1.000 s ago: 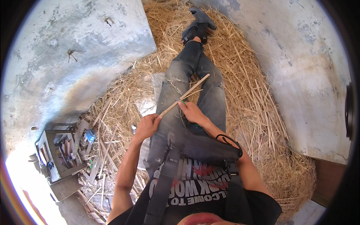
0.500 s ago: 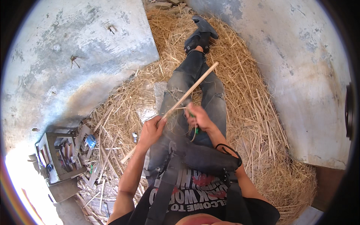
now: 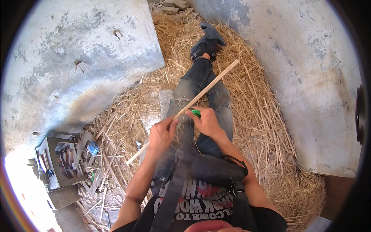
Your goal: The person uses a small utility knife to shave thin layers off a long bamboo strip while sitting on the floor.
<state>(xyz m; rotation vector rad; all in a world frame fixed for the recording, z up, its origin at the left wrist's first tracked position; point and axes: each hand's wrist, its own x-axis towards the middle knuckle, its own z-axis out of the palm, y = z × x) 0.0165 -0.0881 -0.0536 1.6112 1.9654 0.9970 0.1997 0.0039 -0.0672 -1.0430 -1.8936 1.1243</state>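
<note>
A long pale wooden stick (image 3: 215, 81) lies slantwise above my outstretched legs, its far end up to the right. My left hand (image 3: 161, 135) is closed round its lower half, with the near end sticking out below the wrist. My right hand (image 3: 208, 123) grips a small green-handled knife (image 3: 196, 113) against the stick, just beyond my left fingers. Most of the blade is hidden by the fingers and the wood. Thin curled shavings hang over my jeans (image 3: 222, 102) near the hands.
Straw and thin strips (image 3: 266, 131) cover the floor around my legs. Pale walls (image 3: 309, 69) stand to both sides. At the left sits an open wooden box (image 3: 63, 179) holding tools, beside a crumpled blue thing (image 3: 93, 148). Stone slabs (image 3: 172, 5) lie at the far end.
My right hand has come up and left to the stick, bringing the green handle with it. The stick's far end has swung slightly right, and its near end shows more.
</note>
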